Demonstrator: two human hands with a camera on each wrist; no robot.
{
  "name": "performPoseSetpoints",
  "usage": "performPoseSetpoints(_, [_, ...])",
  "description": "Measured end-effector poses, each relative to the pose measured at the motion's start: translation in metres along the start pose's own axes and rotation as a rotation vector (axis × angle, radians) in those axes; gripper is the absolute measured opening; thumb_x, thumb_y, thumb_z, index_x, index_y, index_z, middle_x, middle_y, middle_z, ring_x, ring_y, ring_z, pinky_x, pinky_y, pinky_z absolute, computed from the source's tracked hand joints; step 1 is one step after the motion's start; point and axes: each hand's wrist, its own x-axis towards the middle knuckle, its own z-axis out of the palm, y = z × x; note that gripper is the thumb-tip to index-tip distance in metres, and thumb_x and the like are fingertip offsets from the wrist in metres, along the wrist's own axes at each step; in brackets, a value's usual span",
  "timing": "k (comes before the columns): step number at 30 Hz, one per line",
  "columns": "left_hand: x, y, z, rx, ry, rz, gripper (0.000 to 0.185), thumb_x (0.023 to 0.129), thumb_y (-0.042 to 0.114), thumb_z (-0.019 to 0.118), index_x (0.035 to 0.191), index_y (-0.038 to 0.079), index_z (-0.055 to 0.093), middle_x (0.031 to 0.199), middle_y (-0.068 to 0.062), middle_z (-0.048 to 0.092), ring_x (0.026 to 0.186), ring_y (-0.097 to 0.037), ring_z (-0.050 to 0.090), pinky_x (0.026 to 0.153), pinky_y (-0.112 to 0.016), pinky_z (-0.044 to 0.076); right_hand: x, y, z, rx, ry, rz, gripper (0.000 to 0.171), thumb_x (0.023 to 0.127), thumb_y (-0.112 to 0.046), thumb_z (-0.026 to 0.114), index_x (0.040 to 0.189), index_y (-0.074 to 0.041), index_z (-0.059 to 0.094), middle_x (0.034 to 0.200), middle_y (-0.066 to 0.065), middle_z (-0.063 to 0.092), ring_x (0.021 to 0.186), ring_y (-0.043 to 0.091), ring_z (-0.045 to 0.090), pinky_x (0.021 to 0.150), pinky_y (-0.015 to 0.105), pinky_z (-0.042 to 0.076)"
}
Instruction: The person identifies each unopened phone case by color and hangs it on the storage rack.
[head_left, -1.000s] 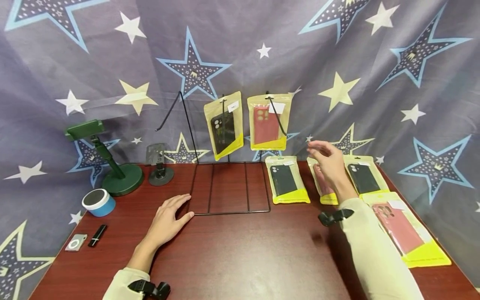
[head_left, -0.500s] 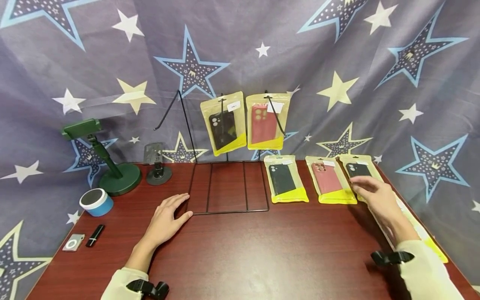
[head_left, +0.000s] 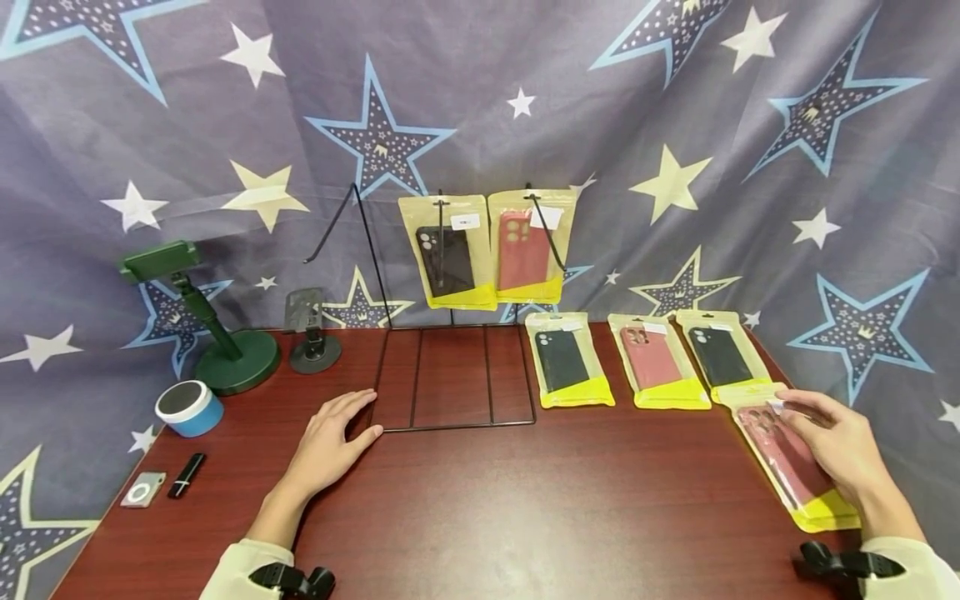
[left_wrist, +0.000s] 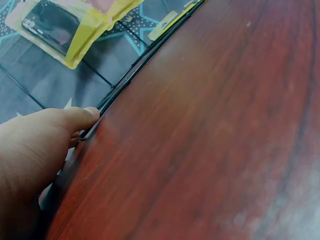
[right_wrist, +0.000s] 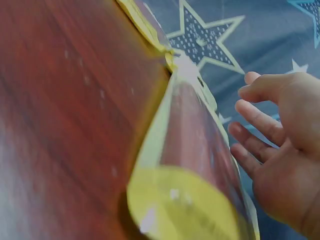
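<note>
My left hand [head_left: 330, 446] rests at the front left corner of a black wire display rack [head_left: 488, 375], fingers extended, with the thumb at the wire in the left wrist view. My right hand [head_left: 843, 442] is over the right edge of a bagged pink phone case [head_left: 791, 458] lying at the table's right side. In the right wrist view the fingers [right_wrist: 260, 122] are spread beside the bag, apart from it. On the rack's hooks hang a bagged black phone case [head_left: 456, 271] and a bagged pink one [head_left: 523, 258]; the left hook [head_left: 327, 229] bears nothing.
Three more bagged cases lie in a row behind: dark [head_left: 564, 362], pink [head_left: 654, 357] and dark [head_left: 720, 354]. On the left stand a green phone stand [head_left: 238, 362], a small black stand [head_left: 315, 354], a blue-white round tub [head_left: 197, 415], a silver player [head_left: 142, 490] and a black stick [head_left: 186, 476].
My right hand has moved from the back row of bags rightward and toward me to the front pink case's bag. The hanging black case has swung straighter. The left hand has stayed at the rack.
</note>
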Motion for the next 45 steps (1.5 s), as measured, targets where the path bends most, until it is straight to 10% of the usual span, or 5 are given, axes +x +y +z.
performPoseSetpoints(12, [-0.001,0.0,-0.001,0.003,-0.008,-0.009,0.059,0.098,0.036,0.071,0.15,0.012,0.055,0.155,-0.015,0.052,0.145,-0.04,0.041,0.108,-0.068,0.031,-0.006,0.013,-0.003,-0.166,0.031,0.055,0.033,0.095,-0.022,0.075,0.127,-0.017,0.073,0.096,-0.04,0.052,0.084,-0.017,0.048,0.069,0.004,0.041])
performPoseSetpoints(22, [0.001,0.0,0.001,0.002,0.006,0.007,0.059,0.097,0.033,0.073,0.149,0.011,0.056,0.154,-0.016,0.053,0.144,-0.04,0.043,0.107,-0.068,0.032,-0.003,0.014,-0.002,-0.389,-0.016,0.063,0.055,0.099,-0.027,0.068,0.142,0.005,0.054,0.144,0.043,0.045,0.122,0.054,0.044,0.099,0.055,0.036])
performPoseSetpoints(34, [0.0,0.002,-0.001,-0.003,0.005,-0.005,0.058,0.097,0.033,0.072,0.149,0.011,0.056,0.154,-0.016,0.053,0.144,-0.04,0.042,0.108,-0.067,0.031,-0.002,0.011,-0.002,-0.43,-0.039,0.074,0.061,0.094,-0.038,0.076,0.135,0.004,0.062,0.121,0.038,0.066,0.075,-0.009,0.048,0.062,0.021,0.038])
performPoseSetpoints(42, [0.0,0.002,0.0,0.001,0.017,0.01,0.058,0.097,0.033,0.072,0.148,0.011,0.057,0.152,-0.016,0.054,0.143,-0.041,0.044,0.107,-0.067,0.032,-0.002,0.014,-0.002,-0.338,-0.062,0.053,0.054,0.094,-0.034,0.077,0.128,0.006,0.066,0.084,-0.01,0.066,0.071,-0.001,0.049,0.06,0.024,0.039])
performPoseSetpoints(45, [0.0,0.003,0.0,0.002,0.017,0.012,0.058,0.097,0.033,0.072,0.148,0.011,0.057,0.152,-0.016,0.054,0.143,-0.041,0.043,0.106,-0.067,0.032,-0.003,0.012,-0.003,-0.33,-0.052,0.052,0.054,0.094,-0.032,0.077,0.129,0.008,0.065,0.086,0.0,0.068,0.07,0.001,0.048,0.059,0.025,0.039])
